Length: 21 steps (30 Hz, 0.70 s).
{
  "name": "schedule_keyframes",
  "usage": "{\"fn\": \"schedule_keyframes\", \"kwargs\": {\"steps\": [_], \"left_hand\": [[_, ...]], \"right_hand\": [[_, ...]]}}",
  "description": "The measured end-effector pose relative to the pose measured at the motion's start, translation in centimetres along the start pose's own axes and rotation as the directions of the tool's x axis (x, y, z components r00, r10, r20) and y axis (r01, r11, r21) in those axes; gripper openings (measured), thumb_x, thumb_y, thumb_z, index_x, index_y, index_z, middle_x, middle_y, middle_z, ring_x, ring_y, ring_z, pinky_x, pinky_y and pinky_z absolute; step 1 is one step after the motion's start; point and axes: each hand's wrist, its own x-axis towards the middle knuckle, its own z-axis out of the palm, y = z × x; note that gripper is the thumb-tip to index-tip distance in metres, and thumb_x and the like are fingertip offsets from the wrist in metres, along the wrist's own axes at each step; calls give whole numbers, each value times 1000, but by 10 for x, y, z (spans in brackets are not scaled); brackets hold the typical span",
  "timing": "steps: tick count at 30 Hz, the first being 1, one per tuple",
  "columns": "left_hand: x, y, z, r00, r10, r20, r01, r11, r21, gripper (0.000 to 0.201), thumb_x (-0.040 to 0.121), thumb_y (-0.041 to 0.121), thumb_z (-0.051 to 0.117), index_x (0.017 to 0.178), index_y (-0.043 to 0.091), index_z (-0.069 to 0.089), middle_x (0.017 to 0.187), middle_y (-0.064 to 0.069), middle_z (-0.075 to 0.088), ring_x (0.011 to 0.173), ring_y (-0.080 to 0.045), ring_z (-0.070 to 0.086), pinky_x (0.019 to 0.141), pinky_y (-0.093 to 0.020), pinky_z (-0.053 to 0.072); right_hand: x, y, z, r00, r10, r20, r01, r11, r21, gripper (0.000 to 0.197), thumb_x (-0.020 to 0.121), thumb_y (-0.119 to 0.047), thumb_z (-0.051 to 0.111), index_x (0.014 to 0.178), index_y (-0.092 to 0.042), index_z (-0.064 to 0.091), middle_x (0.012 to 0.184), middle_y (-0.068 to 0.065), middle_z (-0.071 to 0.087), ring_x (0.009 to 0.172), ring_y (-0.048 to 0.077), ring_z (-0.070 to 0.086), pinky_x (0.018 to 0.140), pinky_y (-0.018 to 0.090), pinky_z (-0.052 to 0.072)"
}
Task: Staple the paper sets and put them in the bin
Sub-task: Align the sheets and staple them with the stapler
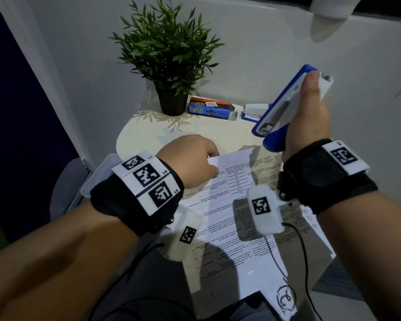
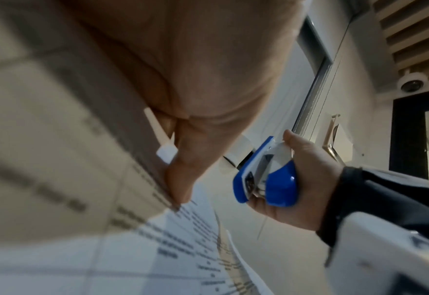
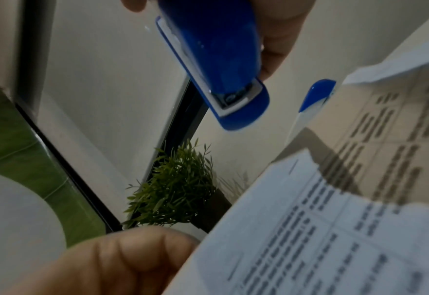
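The person's right hand is wrapped around a blue and white stapler, thumb lying along its side, and lifts it clear above the right side of the small round table. The left hand pinches the far left corner of a printed paper set between thumb and fingers (the sheet bends up a little there). More printed sheets lie under and to the right of it, reaching over the table's near edge. At the table's far edge stand a potted plant and, just right of it, a box of staples; a second stapler lies beside the box. A white bin sits off the left edge, partly behind the left wrist.
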Motion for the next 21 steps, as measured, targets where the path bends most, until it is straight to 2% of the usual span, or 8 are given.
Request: {"fn": "schedule_keyframes", "kwargs": {"steps": [4,7,10,13,15,17,19,21], "left_hand": [[14,-4,3,1000,11,22,-11,999,33,18,86,23,62,104,23,64,96,7,52,88,-11,44,73,-23,34],[27,-4,3,999,22,36,-25,995,93,20,87,15,59,106,20,63,99,4,52,89,-12,44,73,-22,33],[36,-1,3,999,34,32,-38,993,113,17,84,8,59,95,21,61,93,4,51,93,-15,50,72,-22,37],[36,7,7,994,110,-14,-106,976,188,20,83,2,51,81,21,53,91,2,55,87,-17,48,68,-25,36],[33,10,12,978,207,16,-204,941,270,19,85,1,49,86,19,56,98,0,59,87,-18,49,69,-26,35],[25,8,21,952,286,108,-306,887,347,16,89,6,49,94,16,61,102,1,59,91,-20,54,70,-25,36],[17,-2,32,923,349,163,-385,837,388,16,89,11,49,88,16,64,95,0,62,89,-22,58,67,-25,36],[10,-15,41,915,364,173,-402,846,349,21,91,15,48,90,24,66,97,4,63,97,-22,59,72,-25,41]], "right_hand": [[3,8,-15,977,193,92,-190,981,-38,72,52,-85,57,92,-25,65,101,8,71,93,29,69,90,49,52],[-7,32,-27,939,330,100,-315,939,-134,48,74,-71,55,80,-24,64,94,6,70,94,32,66,94,51,49],[-12,48,-40,867,487,109,-479,873,-88,54,82,-66,51,101,-18,65,100,11,70,93,34,67,92,52,50],[-8,50,-46,829,550,99,-556,831,36,45,93,-56,45,98,-14,59,97,12,66,92,33,65,90,52,50],[-6,50,-50,806,588,69,-592,801,89,44,95,-54,41,103,-13,54,92,12,58,82,31,60,78,45,52],[-5,53,-56,785,613,89,-618,770,158,48,95,-55,41,116,-14,54,97,11,63,79,30,63,65,41,55],[-6,56,-61,783,612,112,-622,763,177,50,96,-54,41,120,-13,54,103,12,68,82,30,67,60,42,57],[-8,61,-63,793,602,96,-609,777,161,52,95,-54,42,119,-10,55,106,13,69,82,30,68,56,41,58]]}}
